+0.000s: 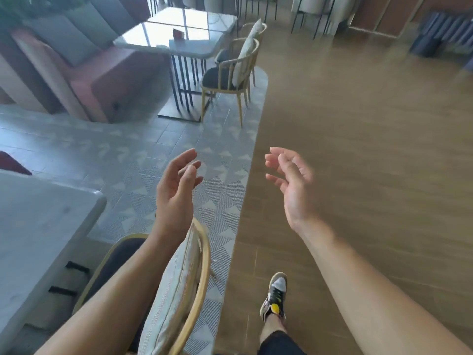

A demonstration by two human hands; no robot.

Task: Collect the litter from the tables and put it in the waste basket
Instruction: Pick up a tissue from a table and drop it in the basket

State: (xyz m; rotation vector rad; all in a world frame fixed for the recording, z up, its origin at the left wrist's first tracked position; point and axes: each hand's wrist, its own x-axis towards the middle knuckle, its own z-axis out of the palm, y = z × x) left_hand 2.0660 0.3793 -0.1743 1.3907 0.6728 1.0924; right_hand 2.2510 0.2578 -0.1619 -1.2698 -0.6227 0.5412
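Hands raised, empty: left hand (176, 185) and right hand (291, 180), fingers loosely curled, nothing gripped. Near table (38, 221) at left. Small red item (178, 33) (possibly litter) seen on far table (143, 37); judged light, flimsy, best pinched at edge.

A single wide-angle view looks out from the person's head at standing height, tilted forward and down. Both forearms enter from the bottom edge, with the left hand (176, 185) and right hand (291, 180) close to the lens at mid-frame. One shoe (275, 295) on the wooden floor (358, 149) lies almost straight below. A near table (38, 226) fills the lower left, while a farther table (179, 34) and its chair (230, 70) sit well away at the top, slightly blurred.
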